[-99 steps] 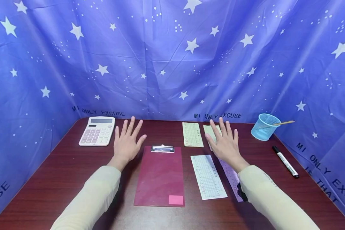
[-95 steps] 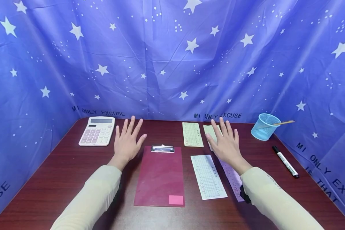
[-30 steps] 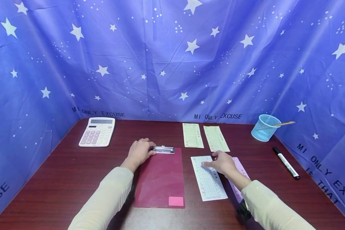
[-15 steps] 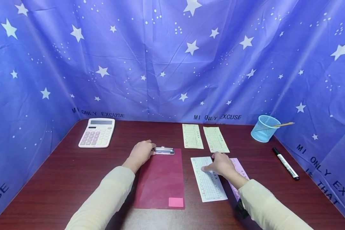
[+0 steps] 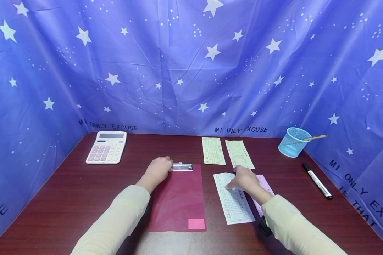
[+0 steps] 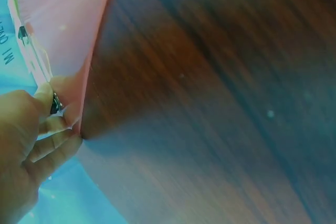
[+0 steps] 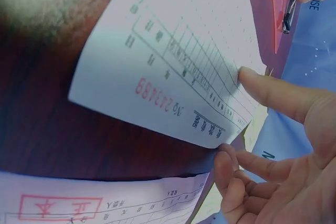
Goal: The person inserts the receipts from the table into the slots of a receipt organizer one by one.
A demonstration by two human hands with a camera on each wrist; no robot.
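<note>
Your left hand grips the top left corner of the dark red clipboard, thumb at the end of its metal clip, other fingers bent around the edge. The left wrist view is soft, so whether that corner is off the wooden table is hard to say. The clipboard lies in front of you with a bright pink label at its lower right.

Your right hand pinches the white receipt slip near its upper end: your thumb is on the printed face, your fingertips at the long edge. This slip sits to the right of the clipboard, apart from it, and a pink receipt slip lies partly hidden under your forearm.

Beyond your right hand are two pale yellow receipt slips, side by side. A white calculator is at far left; at far right, a blue mesh pen holder bears a leaning pencil, with a capped marker nearer you.
</note>
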